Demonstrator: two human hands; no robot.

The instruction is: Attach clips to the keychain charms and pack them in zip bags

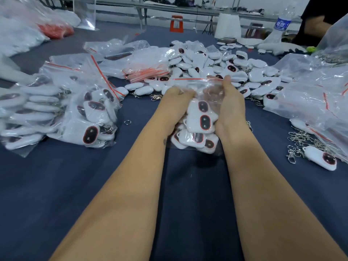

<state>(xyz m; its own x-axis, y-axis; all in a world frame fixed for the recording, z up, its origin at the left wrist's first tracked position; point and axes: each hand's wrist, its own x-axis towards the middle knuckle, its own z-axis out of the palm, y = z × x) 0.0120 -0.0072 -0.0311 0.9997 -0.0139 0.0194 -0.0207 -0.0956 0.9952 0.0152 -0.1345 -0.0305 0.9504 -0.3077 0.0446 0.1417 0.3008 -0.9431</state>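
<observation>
Water bottle [281,21] far right: blue label, white writing too blurred to read. No legible print elsewhere.

Zip bag [197,117] upright at tabletop [56,185] centre, long axis running away from camera, red zip strip at far end, packed with white charms [202,117], dark oval faces up.

Left hand [176,102] and right hand [230,102] flank bag, fingers curled round its upper sides, gripping plastic.

Loose charm pile [216,68] behind. Filled bags [62,110] left. Metal clips [301,144] right.
</observation>
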